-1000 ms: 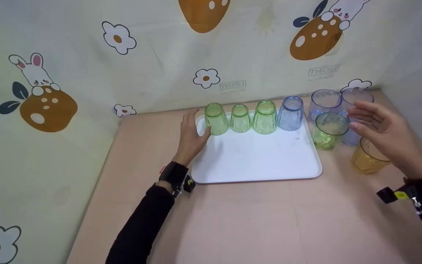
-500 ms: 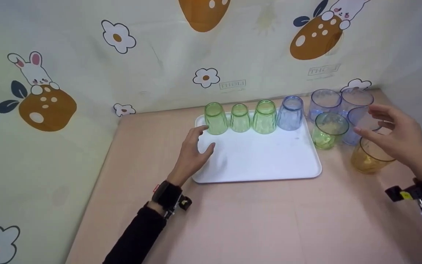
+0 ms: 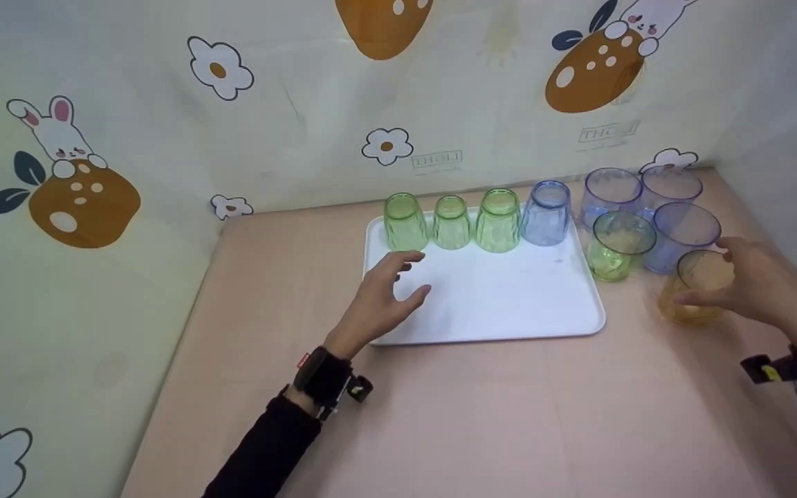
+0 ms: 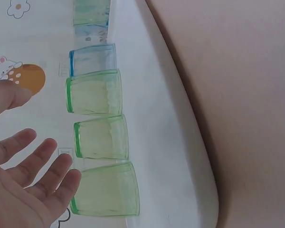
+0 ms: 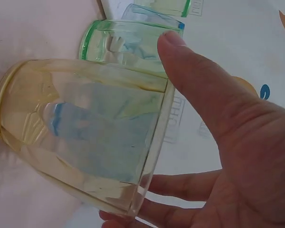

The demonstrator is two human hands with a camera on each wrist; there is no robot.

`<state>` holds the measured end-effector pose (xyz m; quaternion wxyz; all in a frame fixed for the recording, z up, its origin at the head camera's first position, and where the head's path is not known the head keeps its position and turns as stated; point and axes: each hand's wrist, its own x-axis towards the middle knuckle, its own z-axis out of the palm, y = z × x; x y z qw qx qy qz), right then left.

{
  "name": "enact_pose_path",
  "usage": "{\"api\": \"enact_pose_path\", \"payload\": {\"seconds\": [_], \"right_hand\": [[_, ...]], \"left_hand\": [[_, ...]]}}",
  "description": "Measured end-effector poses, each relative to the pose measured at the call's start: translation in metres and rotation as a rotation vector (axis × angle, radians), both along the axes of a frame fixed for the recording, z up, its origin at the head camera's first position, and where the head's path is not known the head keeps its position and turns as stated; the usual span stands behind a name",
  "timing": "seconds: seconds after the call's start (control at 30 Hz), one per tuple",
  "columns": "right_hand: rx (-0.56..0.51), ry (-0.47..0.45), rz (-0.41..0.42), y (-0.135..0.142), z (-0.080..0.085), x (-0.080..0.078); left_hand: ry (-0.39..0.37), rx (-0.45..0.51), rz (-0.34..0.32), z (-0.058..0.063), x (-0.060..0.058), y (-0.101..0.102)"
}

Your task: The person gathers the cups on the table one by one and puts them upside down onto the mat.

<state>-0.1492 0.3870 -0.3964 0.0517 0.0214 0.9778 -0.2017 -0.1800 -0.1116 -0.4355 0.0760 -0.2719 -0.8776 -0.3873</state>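
Observation:
My left hand (image 3: 385,304) hovers over the left part of the white tray (image 3: 495,311), thumb and fingers apart, holding nothing. Behind it on the tray's far edge stand upside-down glasses in a row: a green glass (image 3: 405,225), a smaller green glass (image 3: 452,225), another green glass (image 3: 499,225) and a blue glass (image 3: 547,218). At the right, my right hand (image 3: 775,290) is spread around an upright yellow glass (image 5: 85,128) on the table. In the right wrist view its thumb lies by the rim and its fingers pass the opposite side; firm contact is not evident.
Left of the yellow glass are an upright green glass (image 3: 620,249) and several blue glasses, one blue glass (image 3: 682,235) right beside it. A patterned cloth wall (image 3: 301,138) rises behind the table (image 3: 474,415).
My left hand has drawn back from the leftmost green glass toward the tray's near side. My right hand has come down to the yellow glass, which stays in place.

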Motion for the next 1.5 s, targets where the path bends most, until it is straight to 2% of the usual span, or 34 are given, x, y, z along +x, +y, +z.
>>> {"api": "enact_pose_path", "payload": {"seconds": [0.17, 0.4, 0.63, 0.87, 1.03, 1.37, 1.5], "right_hand": [[-0.008, 0.009, 0.010, -0.001, -0.002, 0.001], [-0.032, 0.003, 0.018, -0.002, -0.001, 0.002], [-0.068, -0.025, 0.099, -0.002, 0.010, 0.005], [-0.166, -0.098, 0.096, -0.005, 0.028, 0.009], [-0.276, -0.118, 0.085, -0.012, 0.033, 0.010], [-0.474, 0.022, 0.045, -0.022, 0.028, 0.006], [-0.559, 0.097, 0.072, -0.030, 0.026, 0.005]], "left_hand": [[-0.018, -0.040, -0.027, -0.001, 0.003, 0.006], [-0.045, -0.036, -0.039, -0.005, 0.002, 0.007], [-0.079, -0.049, -0.031, -0.005, 0.001, 0.006], [-0.092, -0.052, -0.023, -0.004, 0.002, 0.005], [-0.082, -0.029, -0.039, -0.006, 0.003, 0.003], [-0.080, -0.024, -0.039, -0.002, 0.004, 0.005], [-0.084, -0.016, -0.056, -0.001, 0.004, 0.008]]}}
